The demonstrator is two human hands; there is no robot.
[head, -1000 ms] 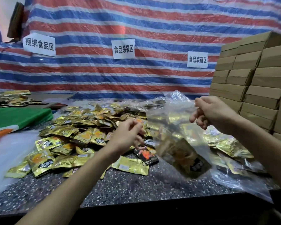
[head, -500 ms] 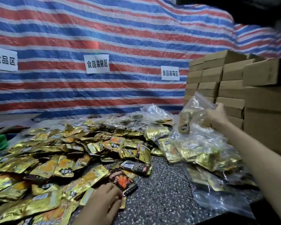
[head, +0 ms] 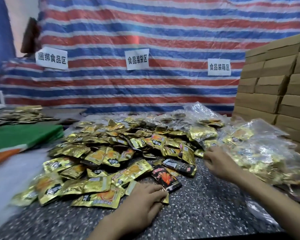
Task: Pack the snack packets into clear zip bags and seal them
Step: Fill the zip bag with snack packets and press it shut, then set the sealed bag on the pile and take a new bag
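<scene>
You have filled zip bags (head: 260,153) heaped at the worktop's (head: 206,208) right edge and many snack packets (head: 114,153) loose mid-worktop, unbagged; your left hand (head: 144,198) lies flat on one, your right hand (head: 218,163) spread, empty.

My left hand (head: 144,196) covers the corner of a gold snack packet (head: 165,201), and I cannot tell whether the fingertips grip it or only lie on it. My right hand (head: 218,161) is smeared. Its fingers blend into the packets at the pile's edge, so any hold there is unreadable. The filled zip bags (head: 260,153) on the right are blurred, and their seals do not show. The cardboard boxes (head: 275,87) run off the right edge, the green sheet (head: 21,137) off the left. A dark shape (head: 30,36) at upper left is too blurred to name.
</scene>
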